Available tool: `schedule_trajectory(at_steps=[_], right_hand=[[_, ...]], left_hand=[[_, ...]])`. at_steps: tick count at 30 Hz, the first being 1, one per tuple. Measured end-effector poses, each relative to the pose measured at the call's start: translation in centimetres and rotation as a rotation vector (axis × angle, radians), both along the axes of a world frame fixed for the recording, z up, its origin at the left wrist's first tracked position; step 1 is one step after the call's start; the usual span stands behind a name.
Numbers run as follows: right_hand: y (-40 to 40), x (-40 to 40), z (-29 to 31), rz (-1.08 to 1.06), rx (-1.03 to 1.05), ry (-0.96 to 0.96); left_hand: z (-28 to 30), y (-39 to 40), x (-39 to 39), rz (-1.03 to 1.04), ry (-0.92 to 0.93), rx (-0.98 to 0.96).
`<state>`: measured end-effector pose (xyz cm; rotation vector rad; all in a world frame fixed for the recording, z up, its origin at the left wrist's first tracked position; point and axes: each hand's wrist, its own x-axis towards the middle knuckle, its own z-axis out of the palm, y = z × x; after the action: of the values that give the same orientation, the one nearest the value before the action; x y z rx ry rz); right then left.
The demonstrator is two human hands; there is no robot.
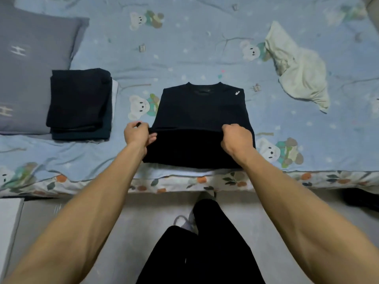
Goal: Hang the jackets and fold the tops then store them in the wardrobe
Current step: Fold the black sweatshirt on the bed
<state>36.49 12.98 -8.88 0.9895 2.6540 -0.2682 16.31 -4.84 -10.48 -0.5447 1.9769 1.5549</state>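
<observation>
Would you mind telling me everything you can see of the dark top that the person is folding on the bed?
The dark top is black or very dark navy, of soft-looking fabric, with a round ribbed neckline farthest from the person and a small white mark near one shoulder. No sleeves show. It lies flat on the blue bear-print bedsheet near the bed's front edge. Its lower part is doubled up toward the middle; the left hand and right hand grip that folded edge at either side.

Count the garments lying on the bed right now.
At least 3: a stack of folded dark tops by the pillow, the black top being folded, a crumpled pale garment far right. Stack count unclear.
</observation>
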Motion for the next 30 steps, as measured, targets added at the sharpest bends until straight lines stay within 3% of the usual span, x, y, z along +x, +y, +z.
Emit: schedule_trajectory(at_steps=[6,11,23,27,30], right_hand=[[11.0,-9.8,-8.5,0.011,0.035,-0.058],[16.6,-14.8,-14.4,0.034,-0.03,-0.033],[23.9,-21.2,-21.2,-0.066,-0.111,0.172],[24.5,-19.8,-22.8,-0.211,-0.329,0.39],[23.2,-17.5,-21.7,-0.385,-0.541,0.57]], left_hand=[[-8.8,11.2,-9.1,0.033,-0.096,0.043],[-15.3,15.8,-13.9,0.089,-0.138,0.03],[-20.8,21.9,-18.1,0.259,-0.039,0.111],[-21.7,21.5,-16.1,-0.021,0.065,0.265],[-20.3,22.3,-13.0,-0.416,0.184,0.067]])
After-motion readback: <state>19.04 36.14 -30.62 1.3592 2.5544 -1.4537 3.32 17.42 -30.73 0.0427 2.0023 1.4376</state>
